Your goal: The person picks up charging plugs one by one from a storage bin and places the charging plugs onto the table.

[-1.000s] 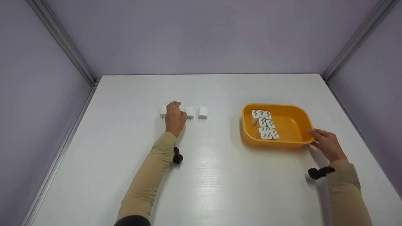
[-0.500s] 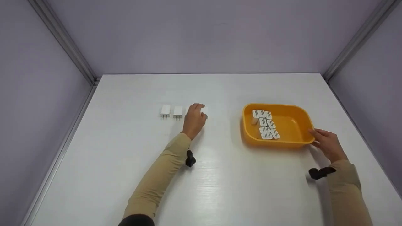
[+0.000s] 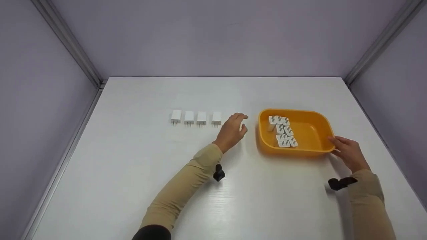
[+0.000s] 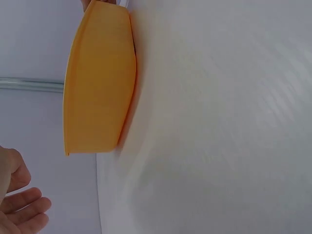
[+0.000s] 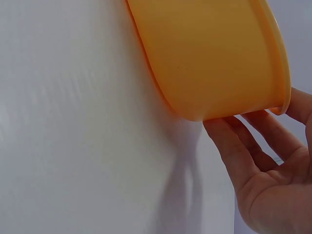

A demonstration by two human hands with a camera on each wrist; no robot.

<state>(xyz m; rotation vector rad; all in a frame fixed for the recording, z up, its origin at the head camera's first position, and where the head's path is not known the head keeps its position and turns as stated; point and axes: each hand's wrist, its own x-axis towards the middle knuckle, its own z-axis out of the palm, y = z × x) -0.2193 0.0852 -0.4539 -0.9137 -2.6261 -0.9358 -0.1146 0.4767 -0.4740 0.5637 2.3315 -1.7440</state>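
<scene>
Left hand [image 3: 230, 131]: fingers parted, near the rounded orange-yellow plastic tray [image 3: 307, 131].
Right hand [image 3: 348, 153]: fingers pinch its corner.
Inside: white, boxy plugs [image 3: 279, 129], prongs up (lettering too small to read).
White table [image 3: 110, 160]: four similar plugs [image 3: 201, 117], one row.

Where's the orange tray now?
Head view: orange tray in the right half of the white table, right hand gripping its near right corner, left hand apart from its left side.
</scene>
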